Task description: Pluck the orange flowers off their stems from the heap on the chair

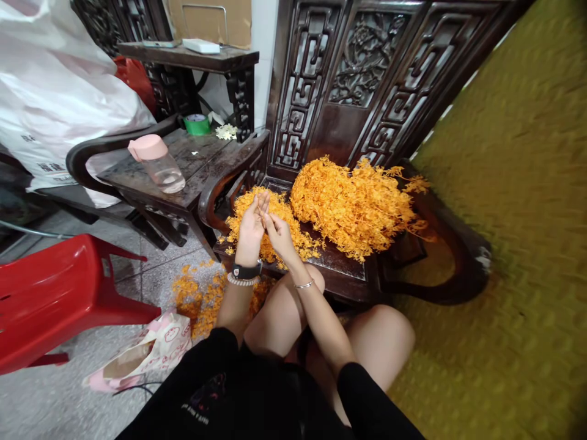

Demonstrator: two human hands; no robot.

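Observation:
My left hand (252, 225) is turned palm up over a loose pile of small orange artificial-looking sprigs (243, 211). Its fingers are bent together near the thumb. Against them, my right hand (278, 233) pinches with thumb and forefinger. Something thin and tiny seems to be between the fingertips, too small to name. Behind and to the right lies a large bundle of orange sprigs (353, 205), with stems pointing right. Both piles rest on the seat of a dark carved wooden chair (339, 269).
A pink-lidded bottle (160, 165), green tape roll (197, 124) and pale flower-like piece (226, 131) are on the side table. A red stool (59, 281), printed bag (160, 348) and scattered orange bits (197, 299) are at left. A yellow-green textured surface (518, 232) borders the right.

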